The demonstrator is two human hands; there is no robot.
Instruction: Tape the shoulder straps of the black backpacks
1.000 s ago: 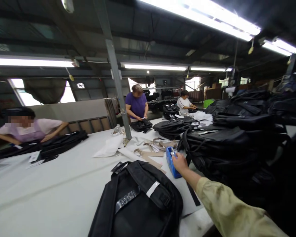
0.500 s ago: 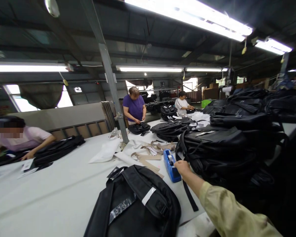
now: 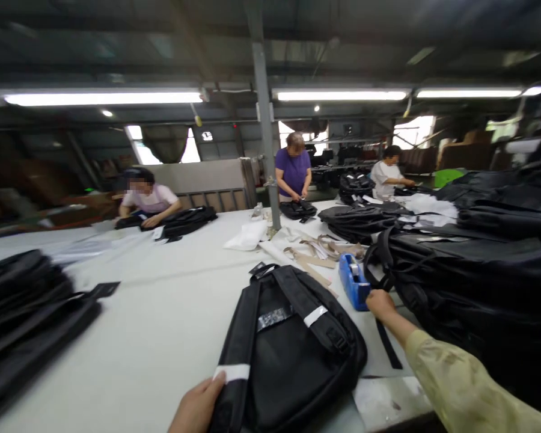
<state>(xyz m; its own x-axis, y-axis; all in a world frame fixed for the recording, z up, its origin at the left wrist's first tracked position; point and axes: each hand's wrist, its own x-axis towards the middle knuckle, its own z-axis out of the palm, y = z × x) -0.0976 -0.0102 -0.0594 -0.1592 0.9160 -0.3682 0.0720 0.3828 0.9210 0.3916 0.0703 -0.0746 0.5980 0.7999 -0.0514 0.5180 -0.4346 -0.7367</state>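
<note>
A black backpack (image 3: 293,355) lies on the table with its shoulder straps upward and white bands around both straps. A strip of shiny clear film (image 3: 275,318) runs between the straps. My left hand (image 3: 198,404) grips the left strap by its white band (image 3: 233,373), thumb on top and the other fingers mostly hidden. Just right of the backpack stands a blue tape dispenser (image 3: 355,288) with a roll in it. At its near end is my right hand (image 3: 382,305), fingers pinched together; what is between them is too small to make out.
Black bags are piled high on the right (image 3: 469,288), and another stack (image 3: 22,319) stands at left. Paper strips (image 3: 318,248) and white sheets lie behind the dispenser, near a metal post (image 3: 265,120). Three co-workers (image 3: 293,165) handle black bags across the table.
My view has swung left, bringing the left stack into sight. My left hand has appeared on the backpack strap. The right hand has shifted toward the dispenser's near end.
</note>
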